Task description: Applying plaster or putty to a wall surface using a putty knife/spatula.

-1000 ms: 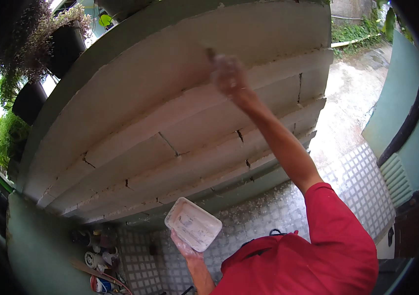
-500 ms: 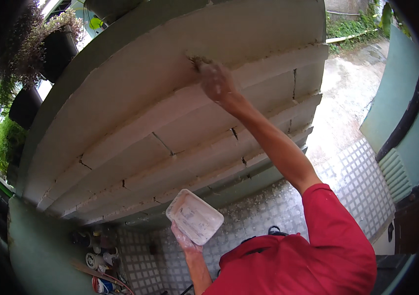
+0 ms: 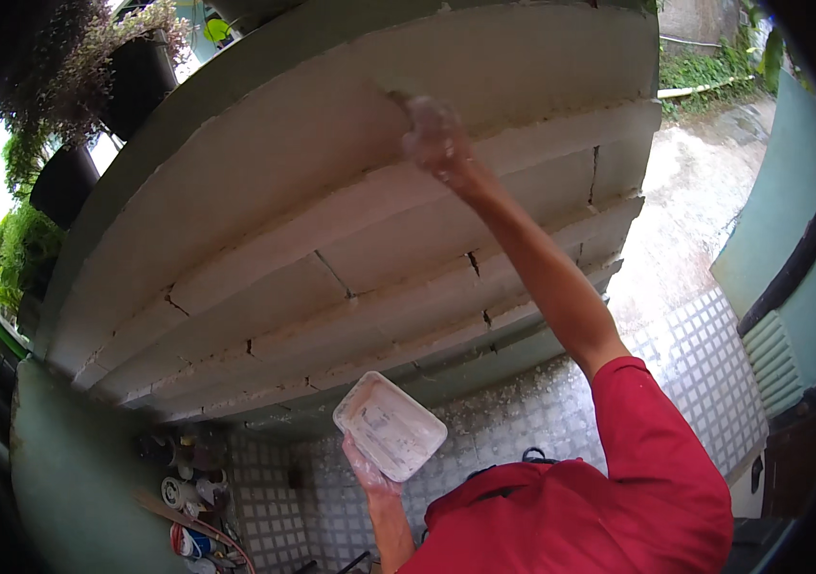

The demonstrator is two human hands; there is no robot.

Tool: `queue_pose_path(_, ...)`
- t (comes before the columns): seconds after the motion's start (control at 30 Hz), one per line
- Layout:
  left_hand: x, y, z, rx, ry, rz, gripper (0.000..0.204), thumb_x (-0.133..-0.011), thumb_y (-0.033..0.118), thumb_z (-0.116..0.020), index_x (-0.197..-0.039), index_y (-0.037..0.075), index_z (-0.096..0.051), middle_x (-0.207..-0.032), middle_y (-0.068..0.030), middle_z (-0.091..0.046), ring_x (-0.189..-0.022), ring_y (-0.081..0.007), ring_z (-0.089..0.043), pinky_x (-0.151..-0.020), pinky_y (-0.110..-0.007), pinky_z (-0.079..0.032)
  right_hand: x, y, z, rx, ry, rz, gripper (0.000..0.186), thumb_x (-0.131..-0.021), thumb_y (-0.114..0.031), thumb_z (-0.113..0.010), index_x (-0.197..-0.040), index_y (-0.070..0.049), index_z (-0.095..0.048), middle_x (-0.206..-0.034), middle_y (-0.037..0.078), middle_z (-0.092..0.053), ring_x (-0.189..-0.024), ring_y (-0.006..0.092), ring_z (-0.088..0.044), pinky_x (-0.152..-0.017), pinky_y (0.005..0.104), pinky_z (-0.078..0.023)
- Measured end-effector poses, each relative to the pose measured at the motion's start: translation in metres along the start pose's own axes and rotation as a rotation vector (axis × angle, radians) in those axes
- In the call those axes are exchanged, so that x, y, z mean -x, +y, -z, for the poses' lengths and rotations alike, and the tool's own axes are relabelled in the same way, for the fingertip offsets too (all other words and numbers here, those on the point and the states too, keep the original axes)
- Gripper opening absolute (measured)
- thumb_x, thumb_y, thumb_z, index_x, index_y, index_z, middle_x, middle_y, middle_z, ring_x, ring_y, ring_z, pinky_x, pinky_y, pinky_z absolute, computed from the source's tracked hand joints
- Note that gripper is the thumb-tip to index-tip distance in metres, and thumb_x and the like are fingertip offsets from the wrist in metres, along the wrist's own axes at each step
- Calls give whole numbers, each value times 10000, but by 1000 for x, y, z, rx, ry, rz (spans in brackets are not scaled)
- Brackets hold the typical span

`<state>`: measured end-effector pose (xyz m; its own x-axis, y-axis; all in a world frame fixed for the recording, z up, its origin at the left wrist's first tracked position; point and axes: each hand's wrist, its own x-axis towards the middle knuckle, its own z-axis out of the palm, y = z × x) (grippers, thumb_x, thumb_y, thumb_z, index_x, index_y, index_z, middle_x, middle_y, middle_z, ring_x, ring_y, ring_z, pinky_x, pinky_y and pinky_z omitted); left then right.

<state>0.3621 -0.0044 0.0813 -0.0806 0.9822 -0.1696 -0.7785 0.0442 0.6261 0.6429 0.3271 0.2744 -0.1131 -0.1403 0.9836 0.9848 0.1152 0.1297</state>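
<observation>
My right hand (image 3: 438,142), smeared white, reaches up to a broad pale plastered panel (image 3: 264,134). Its fingers are closed round a small brush-like tool (image 3: 398,98), mostly hidden by the hand and blurred. The tool's tip is at the panel, above the first ledge. Low in front of me, my left hand (image 3: 369,469) grips a shallow white plastic tray (image 3: 391,427) by its lower left side. Whitish residue coats the inside of the tray, and white smears mark the left hand too.
Below the panel run stepped ledges (image 3: 350,249) with dark cracks. Potted plants (image 3: 135,86) stand at upper left. Containers and tools (image 3: 188,507) crowd the lower left beside a green wall (image 3: 82,478). Patterned tiles (image 3: 685,354) cover the floor; a pale green wall (image 3: 791,210) rises at right.
My right hand has shifted slightly right in the picture with the brush-like tool. The view has shifted a little, moving the panel and plants rightward. The tray stays in my left hand.
</observation>
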Motion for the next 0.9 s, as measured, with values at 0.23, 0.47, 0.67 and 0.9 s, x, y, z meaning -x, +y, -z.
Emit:
queue_pose_path(0.23,-13,-8,-3,-17,-48,-12,593,-942,465,-392,-1394,82,-365,-1368,-91,-464,-1224,-282,-479,-1025,-420,-416,-48,87,15,-283,-317,-463,366,-988,-301,-394,-1234,-63,-523,-1119,41,-591,-952,231,-589,-791,371,-506)
queue_pose_path(0.47,-22,-4,-5,36,-27,30,549,-949,442,-354,-1375,99,-404,-1333,-87,-501,-1203,-282,-505,-1002,-446,-444,-28,-26,-8,117,-112,33,364,-998,-287,-399,-1272,-64,-487,-1136,66,-559,-942,166,-578,-765,284,-491)
queue_pose_path(0.67,-16,-2,-9,-4,-74,60,605,-929,470,-426,-1394,88,-358,-1360,-92,-469,-1218,-288,-485,-1022,-435,-419,-15,88,-24,-2177,32,-483,396,-959,-176,-458,-1321,-16,-437,-1204,89,-536,-976,149,-565,-854,262,-481)
queue_pose_path(0.9,-27,-14,-6,-124,-11,19,557,-955,473,-414,-1362,93,-415,-1305,-92,-525,-1190,-249,-522,-1017,-424,-437,-6,8,70,-1692,-820,-716,231,-922,-200,-535,-1081,-47,-605,-858,38,-609,-758,117,-590,-718,302,-517)
